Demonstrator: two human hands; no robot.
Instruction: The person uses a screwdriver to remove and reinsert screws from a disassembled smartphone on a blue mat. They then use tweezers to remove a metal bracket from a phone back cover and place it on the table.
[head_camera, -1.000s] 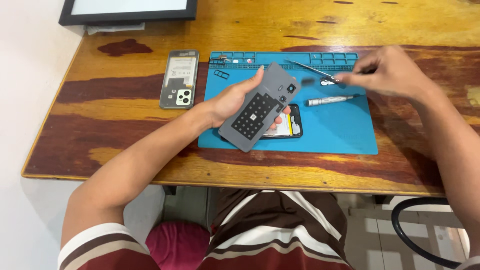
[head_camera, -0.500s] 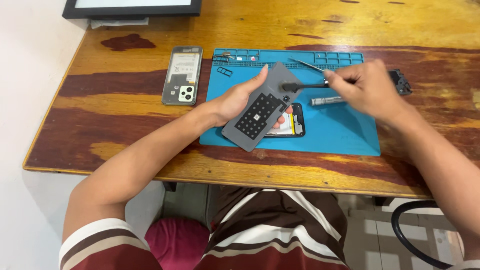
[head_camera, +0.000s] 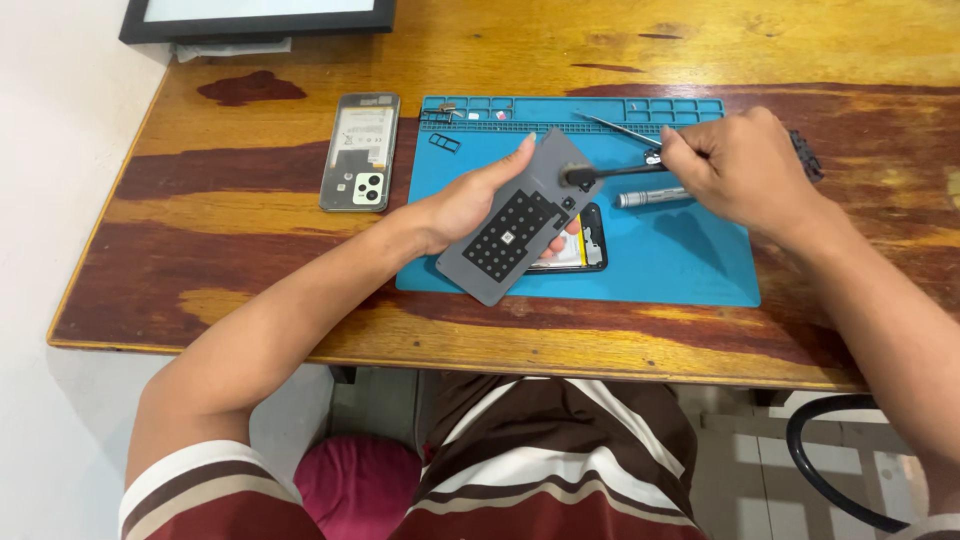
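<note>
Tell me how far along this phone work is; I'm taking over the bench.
Done: the phone frame lies stripped beside the blue mat, small parts sorted in the mat's tray. In hand: the left hand tilts a grey panel while the right hand puts a brush to its top corner. Left: the opened phone underneath is unassembled.

Phone back cover (head_camera: 361, 151), framed screen (head_camera: 258, 17), silver screwdriver (head_camera: 654, 197) on wooden table (head_camera: 250, 300)
</note>
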